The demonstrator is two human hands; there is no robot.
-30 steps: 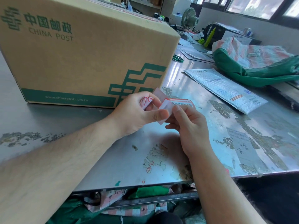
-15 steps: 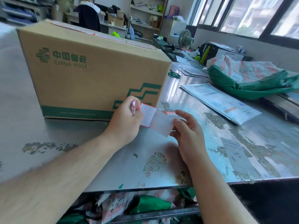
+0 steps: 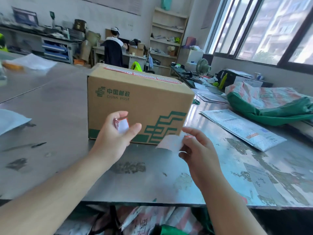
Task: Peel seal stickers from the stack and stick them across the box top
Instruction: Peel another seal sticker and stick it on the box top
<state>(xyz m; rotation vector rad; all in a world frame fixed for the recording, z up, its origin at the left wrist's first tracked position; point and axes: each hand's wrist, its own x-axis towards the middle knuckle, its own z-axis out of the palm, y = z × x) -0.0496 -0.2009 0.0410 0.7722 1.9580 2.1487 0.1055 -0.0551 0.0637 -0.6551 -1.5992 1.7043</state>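
Sticker [image 3: 170, 143] now clear of stack [image 3: 122, 126], near box [image 3: 135, 102] corner

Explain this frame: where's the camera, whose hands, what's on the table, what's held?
There is no robot here. A person wears one wide-angle camera on the head, looking forward and down, so both arms in view are their own. The left hand holds a small stack of seal stickers. The right hand pinches a single sticker, apart from the stack and blurred. On the metal table stands a cardboard box, with red-and-white seals along its top. To the right lie a grey mailer and a green bag.
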